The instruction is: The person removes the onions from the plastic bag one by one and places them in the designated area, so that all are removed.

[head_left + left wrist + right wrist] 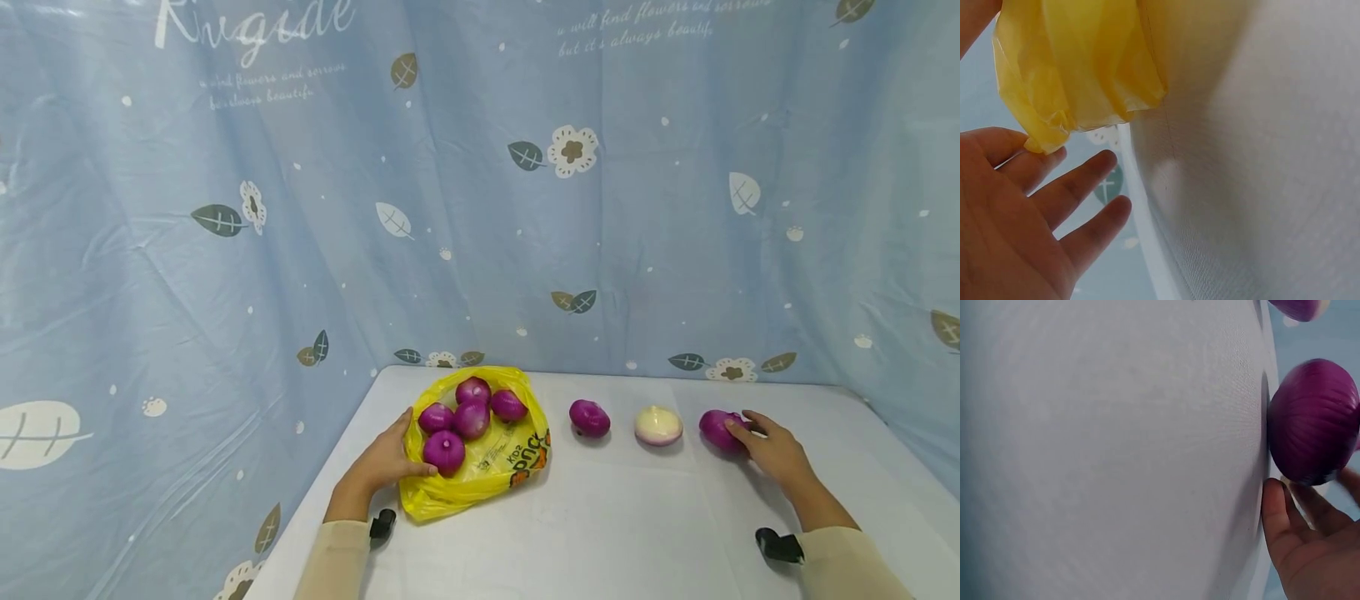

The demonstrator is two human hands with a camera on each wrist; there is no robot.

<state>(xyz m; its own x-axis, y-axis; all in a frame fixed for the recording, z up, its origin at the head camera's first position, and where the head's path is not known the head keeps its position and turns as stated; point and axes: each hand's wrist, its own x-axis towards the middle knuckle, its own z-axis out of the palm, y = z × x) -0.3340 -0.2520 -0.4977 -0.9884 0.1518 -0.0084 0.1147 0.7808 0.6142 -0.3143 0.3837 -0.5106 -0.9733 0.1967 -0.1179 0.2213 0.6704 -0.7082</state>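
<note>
A yellow plastic bag (450, 500) lies with its mouth wide, showing several purple onions (472, 418) inside. My left hand (386, 461) holds its left rim, thumb over the edge and fingers along the outside. In the left wrist view the other fingers spread beside the hanging yellow plastic (1079, 62). At the right, my right hand (776, 450) grips the end of a purple onion (720, 429), thumb on its near side. In the right wrist view the onion (1313, 422) stands close over the table, fingertips at its lower end.
Between bag and right hand, a purple onion (589, 418) and a pale, purple-based onion (658, 423) sit in a row on the white-covered table (600, 533). A blue patterned curtain (480, 208) hangs behind and at the sides. Black wrist mounts show on both arms.
</note>
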